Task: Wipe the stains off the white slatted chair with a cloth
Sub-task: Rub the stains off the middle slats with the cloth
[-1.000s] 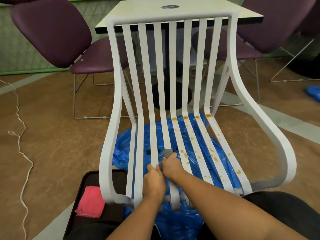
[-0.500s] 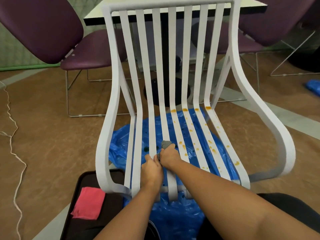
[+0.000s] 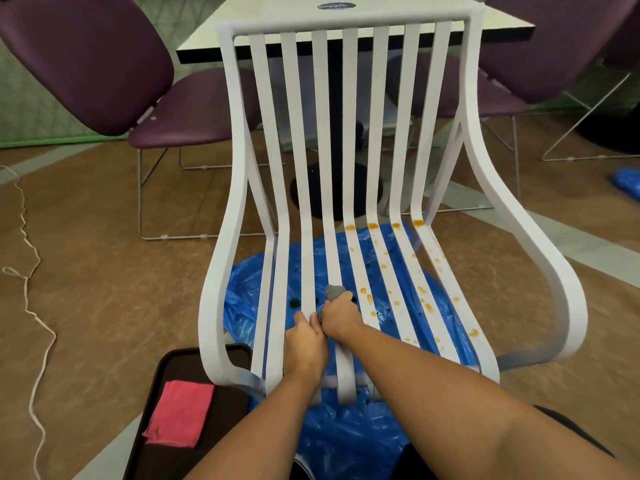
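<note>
There is a single view, from a camera worn on the person's head. It faces forward and steeply down over both forearms. It sits close above the white slatted chair (image 3: 376, 133), whose back rises toward 12 o'clock and fills the frame's middle. A tray (image 3: 221, 427) lies at 7 o'clock.

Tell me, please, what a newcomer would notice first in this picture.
The white slatted chair fills the middle, with orange stains spattered over the right half of its seat slats. At the seat's front, the right hand grips a grey cloth on a slat while the left hand holds a slat beside it. A blue plastic sheet lies under the chair.
</note>
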Demonstrator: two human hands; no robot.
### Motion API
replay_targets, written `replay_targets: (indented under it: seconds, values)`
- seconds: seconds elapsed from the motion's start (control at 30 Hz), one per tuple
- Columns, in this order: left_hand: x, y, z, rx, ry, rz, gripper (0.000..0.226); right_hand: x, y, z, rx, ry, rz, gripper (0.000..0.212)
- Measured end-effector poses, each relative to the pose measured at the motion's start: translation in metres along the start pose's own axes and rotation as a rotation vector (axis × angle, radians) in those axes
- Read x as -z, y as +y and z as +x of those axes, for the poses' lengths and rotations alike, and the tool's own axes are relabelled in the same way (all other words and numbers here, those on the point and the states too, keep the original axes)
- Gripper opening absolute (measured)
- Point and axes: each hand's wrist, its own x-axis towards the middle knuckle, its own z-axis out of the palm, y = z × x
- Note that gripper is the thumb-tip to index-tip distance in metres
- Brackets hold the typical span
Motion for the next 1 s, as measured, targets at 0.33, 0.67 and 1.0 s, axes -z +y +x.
replay_targets:
  seconds: [0.33, 0.67, 1.0]
  values:
    - [0.001, 0.003, 0.008, 0.0, 0.01, -0.048, 0.033, 0.003, -0.006, 0.009, 0.01, -0.005, 0.005, 0.049]
    - [0.001, 0.001, 0.014, -0.012, 0.006, -0.165, 0.031, -0.015, 0.042, -0.044, 0.166, 0.138, 0.073, 0.029]
    - [0.001, 0.002, 0.014, -0.041, 0.038, -0.171, 0.032, -0.037, 0.078, -0.075, 0.276, 0.27, 0.099, 0.034]
